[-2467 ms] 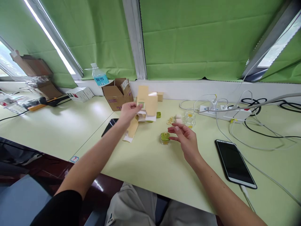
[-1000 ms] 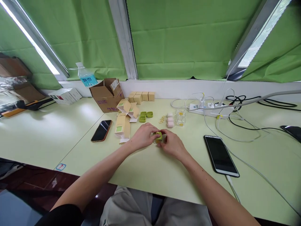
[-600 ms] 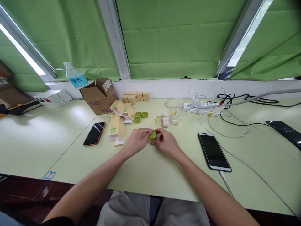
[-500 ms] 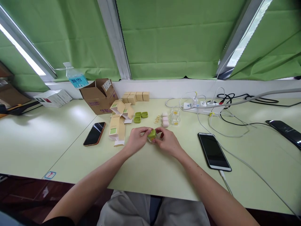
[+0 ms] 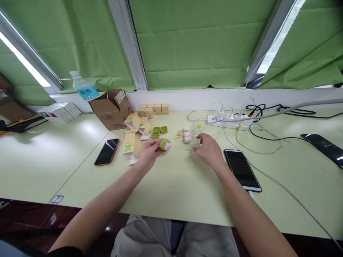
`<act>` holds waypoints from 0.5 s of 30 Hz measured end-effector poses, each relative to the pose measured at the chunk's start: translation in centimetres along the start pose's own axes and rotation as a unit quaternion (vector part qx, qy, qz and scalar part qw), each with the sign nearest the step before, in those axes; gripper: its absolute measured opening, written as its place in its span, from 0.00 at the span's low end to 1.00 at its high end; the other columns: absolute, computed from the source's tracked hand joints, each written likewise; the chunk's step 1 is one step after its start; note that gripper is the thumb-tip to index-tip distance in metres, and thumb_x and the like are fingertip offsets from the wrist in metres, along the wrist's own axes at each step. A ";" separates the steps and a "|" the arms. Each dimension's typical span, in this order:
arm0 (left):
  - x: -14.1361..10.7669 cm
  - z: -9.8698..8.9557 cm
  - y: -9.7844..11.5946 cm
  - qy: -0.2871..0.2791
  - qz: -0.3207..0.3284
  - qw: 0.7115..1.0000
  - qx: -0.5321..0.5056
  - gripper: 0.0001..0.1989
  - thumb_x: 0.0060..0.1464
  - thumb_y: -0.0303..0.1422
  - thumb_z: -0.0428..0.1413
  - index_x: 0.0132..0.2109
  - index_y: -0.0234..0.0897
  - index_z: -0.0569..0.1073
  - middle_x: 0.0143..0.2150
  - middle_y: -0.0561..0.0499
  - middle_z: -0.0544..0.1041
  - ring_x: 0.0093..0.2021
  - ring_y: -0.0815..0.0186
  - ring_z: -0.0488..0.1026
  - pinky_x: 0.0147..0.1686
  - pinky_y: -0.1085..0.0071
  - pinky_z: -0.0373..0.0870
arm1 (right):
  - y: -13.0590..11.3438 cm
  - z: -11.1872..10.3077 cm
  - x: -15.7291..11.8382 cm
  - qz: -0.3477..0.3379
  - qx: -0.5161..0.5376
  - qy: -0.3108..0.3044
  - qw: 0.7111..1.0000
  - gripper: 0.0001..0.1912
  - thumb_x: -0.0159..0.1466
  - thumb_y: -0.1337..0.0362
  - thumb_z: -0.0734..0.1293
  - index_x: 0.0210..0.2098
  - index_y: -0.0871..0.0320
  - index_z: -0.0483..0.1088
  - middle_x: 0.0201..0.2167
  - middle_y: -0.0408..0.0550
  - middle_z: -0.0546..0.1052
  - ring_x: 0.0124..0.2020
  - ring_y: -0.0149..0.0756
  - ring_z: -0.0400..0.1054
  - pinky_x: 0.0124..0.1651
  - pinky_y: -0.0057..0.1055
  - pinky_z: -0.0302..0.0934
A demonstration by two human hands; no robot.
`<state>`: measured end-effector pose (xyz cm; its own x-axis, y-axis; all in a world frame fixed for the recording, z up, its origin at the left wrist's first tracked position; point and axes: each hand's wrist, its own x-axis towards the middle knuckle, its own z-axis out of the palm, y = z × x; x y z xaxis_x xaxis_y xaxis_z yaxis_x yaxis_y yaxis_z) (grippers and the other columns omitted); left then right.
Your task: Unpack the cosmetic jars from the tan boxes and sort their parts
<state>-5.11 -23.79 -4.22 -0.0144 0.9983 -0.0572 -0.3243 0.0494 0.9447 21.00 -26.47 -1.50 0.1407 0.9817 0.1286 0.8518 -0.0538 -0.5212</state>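
My left hand (image 5: 150,151) is closed on a green lid (image 5: 163,143) with a pale pink piece (image 5: 167,146) showing at its right side. To the right, my right hand (image 5: 207,148) has its fingertips round a clear container (image 5: 195,142), beside the row of pale pink pieces (image 5: 187,135). Another clear container (image 5: 198,126) stands just behind. Small yellow rings (image 5: 178,134) lie left of the pink pieces. Several green square lids (image 5: 155,135) sit farther left, near opened cream cartons (image 5: 131,144).
Small tan boxes (image 5: 158,109) and an open cardboard box (image 5: 111,110) stand at the back. One phone (image 5: 107,152) lies left, another (image 5: 242,170) right. A power strip (image 5: 232,122) with cables spreads over the back right.
My hands have parted. The left moved left with the green lid, now showing a pink piece; the right moved right to the clear containers and closed on one.
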 end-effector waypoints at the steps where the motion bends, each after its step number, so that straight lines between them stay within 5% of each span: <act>1: 0.0 0.0 -0.1 -0.002 -0.015 1.000 -0.011 0.15 0.51 0.39 0.74 0.39 0.32 0.85 0.45 0.39 0.87 0.44 0.57 0.85 0.48 0.59 0.85 | 0.4 -0.2 0.3 0.018 -0.014 -0.008 1.000 0.23 0.64 0.62 0.73 0.58 0.55 0.72 0.55 0.58 0.80 0.52 0.53 0.77 0.42 0.39 0.63; 7: -0.4 0.5 0.3 0.006 -0.061 0.998 -0.025 0.06 0.59 0.29 0.65 0.41 0.29 0.83 0.44 0.37 0.87 0.42 0.57 0.87 0.45 0.60 0.86 | 1.4 -0.4 1.2 0.083 -0.073 -0.055 0.992 0.24 0.66 0.64 0.71 0.61 0.54 0.68 0.50 0.57 0.83 0.52 0.55 0.78 0.42 0.38 0.63; 15: -1.1 1.3 0.8 -0.002 -0.089 0.996 -0.021 0.04 0.61 0.26 0.61 0.41 0.29 0.81 0.42 0.36 0.87 0.39 0.56 0.88 0.44 0.61 0.86 | 1.1 0.2 0.8 0.072 -0.118 -0.003 0.990 0.22 0.68 0.69 0.66 0.60 0.59 0.62 0.44 0.58 0.82 0.44 0.55 0.79 0.38 0.38 0.58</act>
<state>-4.15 -24.80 -2.98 0.0512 0.9741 -0.2202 -0.3612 0.2236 0.9053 21.93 -25.76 -2.13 0.2658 0.9621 0.0616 0.9180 -0.2331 -0.3210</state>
